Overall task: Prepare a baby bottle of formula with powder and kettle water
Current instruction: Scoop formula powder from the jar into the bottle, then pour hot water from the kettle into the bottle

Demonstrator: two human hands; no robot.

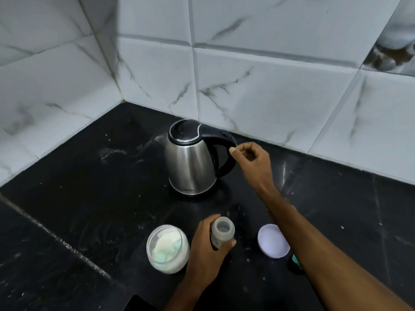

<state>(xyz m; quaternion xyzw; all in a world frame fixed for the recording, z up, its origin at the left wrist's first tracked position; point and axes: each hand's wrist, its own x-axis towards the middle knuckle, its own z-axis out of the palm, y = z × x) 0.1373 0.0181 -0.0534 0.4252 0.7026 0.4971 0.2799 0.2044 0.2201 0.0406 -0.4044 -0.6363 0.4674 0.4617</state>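
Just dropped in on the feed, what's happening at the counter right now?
A person is making formula. The left hand grips the open baby bottle, upright on the black counter. The right hand is at the kettle handle, fingers curled but not visibly closed around it. The steel kettle stands with its lid shut. An open powder jar sits left of the bottle, its lid to the right.

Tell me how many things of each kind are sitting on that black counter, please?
Kettle: 1
Baby bottle, gripped by the left hand: 1
Open powder jar: 1
Loose lid: 1
Small green thing, mostly hidden by the right arm: 1
Total: 5
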